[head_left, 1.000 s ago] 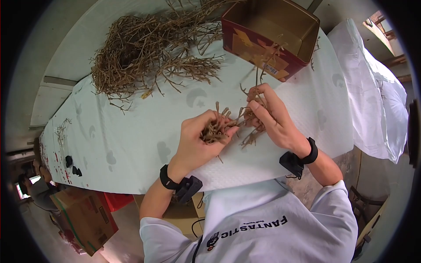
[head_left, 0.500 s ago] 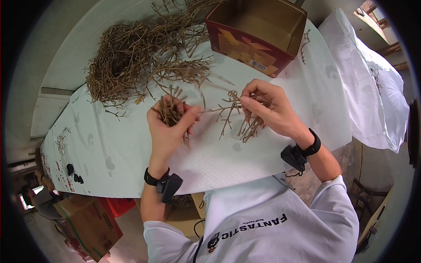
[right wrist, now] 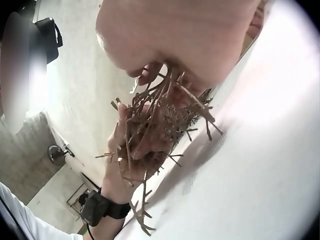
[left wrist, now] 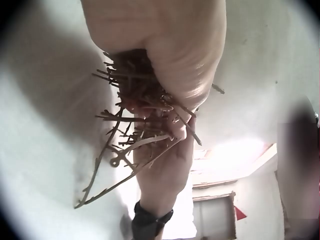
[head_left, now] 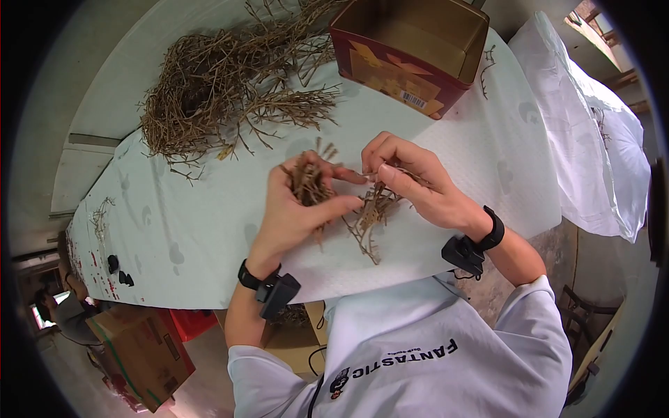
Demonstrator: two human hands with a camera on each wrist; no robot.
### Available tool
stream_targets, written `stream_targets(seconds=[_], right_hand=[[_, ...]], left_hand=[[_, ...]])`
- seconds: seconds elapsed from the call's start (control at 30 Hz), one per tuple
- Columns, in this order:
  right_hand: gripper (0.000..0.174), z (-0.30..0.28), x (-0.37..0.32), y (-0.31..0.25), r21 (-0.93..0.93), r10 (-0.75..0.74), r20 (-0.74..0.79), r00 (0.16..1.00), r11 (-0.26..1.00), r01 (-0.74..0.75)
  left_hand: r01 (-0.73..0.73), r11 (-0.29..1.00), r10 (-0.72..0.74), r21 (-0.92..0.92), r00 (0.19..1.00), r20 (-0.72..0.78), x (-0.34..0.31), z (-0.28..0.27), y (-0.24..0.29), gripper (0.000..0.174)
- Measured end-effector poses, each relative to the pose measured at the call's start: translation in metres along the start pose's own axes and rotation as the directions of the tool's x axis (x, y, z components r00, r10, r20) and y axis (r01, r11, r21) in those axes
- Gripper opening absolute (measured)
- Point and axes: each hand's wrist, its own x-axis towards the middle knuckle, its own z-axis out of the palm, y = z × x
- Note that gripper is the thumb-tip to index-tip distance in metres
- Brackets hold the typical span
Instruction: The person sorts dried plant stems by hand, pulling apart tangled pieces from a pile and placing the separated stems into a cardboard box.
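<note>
Read positions on a clock dial centred between the two hands, with 12 o'clock pointing away from the person. The left hand [head_left: 282,217] lies just toward 8 o'clock, its fingers curled round a twig bundle [head_left: 306,182]; this cupped hold appears to keep the loose, forked stems together against the palm, with the thumb reaching toward 3 o'clock. The right hand [head_left: 426,187] lies toward 3 o'clock, thumb and fingers pinching a smaller cluster of twigs [head_left: 375,216] whose branched ends point toward 6 o'clock. That grip presumably steadies the cluster while leaving its tips accessible. The fingertips of both hands meet or nearly meet; blur and overlapping stems prevent confirmation of contact, or of which hand bears each stem between them. The hands are held close, which likely allows individual stems to be handled without releasing either group. Both groups are above the white table cover [head_left: 209,237]. The large twig heap [head_left: 202,97] rests at 10 o'clock, near enough to reach yet apart from the held material. The open box [head_left: 390,73] stands at 1 o'clock, mouth upward, giving unobstructed access from above. A translucent plastic bag [head_left: 606,164] lies at 3 o'clock, well apart from the hands.
</note>
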Motion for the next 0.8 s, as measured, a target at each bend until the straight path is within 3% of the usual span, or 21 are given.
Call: stream_targets(seconds=[0.07,0.17,0.33,0.37,0.43,0.6,0.7,0.73,0.8], right_hand=[[0.016,0.001,0.002,0.002,-0.013,-0.029,-0.016,0.999,1.000,0.028],[0.019,0.004,0.002,0.002,0.094,0.097,-0.107,0.990,0.992,-0.087],[0.015,-0.004,0.005,-0.007,0.230,0.244,-0.107,0.964,0.949,-0.214],[0.016,-0.005,0.006,-0.006,0.016,0.095,-0.180,0.979,0.995,-0.094],[0.022,-0.006,0.011,-0.008,-0.418,-0.233,-0.222,0.947,0.900,0.123],[0.028,-0.005,0.004,-0.043,-0.410,-0.157,-0.329,0.931,0.912,0.009],[0.026,0.004,0.005,-0.056,-0.186,0.099,-0.334,0.937,0.968,-0.169],[0.026,0.001,0.006,-0.056,-0.190,0.092,-0.335,0.938,0.968,-0.163],[0.029,-0.012,0.008,-0.054,-0.474,-0.031,-0.089,0.996,0.881,-0.015]], left_hand=[[-0.035,0.999,0.036,-0.041,0.999,0.025,-0.001,0.009,-0.006,0.036],[-0.147,0.963,0.153,0.225,0.988,-0.008,-0.003,0.014,-0.011,0.037],[-0.164,0.968,0.193,0.192,0.970,-0.146,-0.006,0.009,-0.005,0.036],[-0.198,0.965,0.226,0.170,0.960,-0.165,-0.006,0.008,-0.006,0.035],[-0.266,0.955,0.288,0.129,0.936,-0.204,-0.006,0.007,-0.008,0.034],[-0.420,0.828,0.493,0.372,0.861,-0.125,-0.005,0.006,-0.006,0.031],[-0.532,0.582,0.657,0.615,0.753,0.029,-0.009,0.003,0.001,0.031],[-0.538,0.577,0.663,0.615,0.748,0.033,-0.009,0.003,0.005,0.031],[-0.535,0.502,0.658,0.679,0.746,0.102,-0.012,0.003,0.013,0.029]])
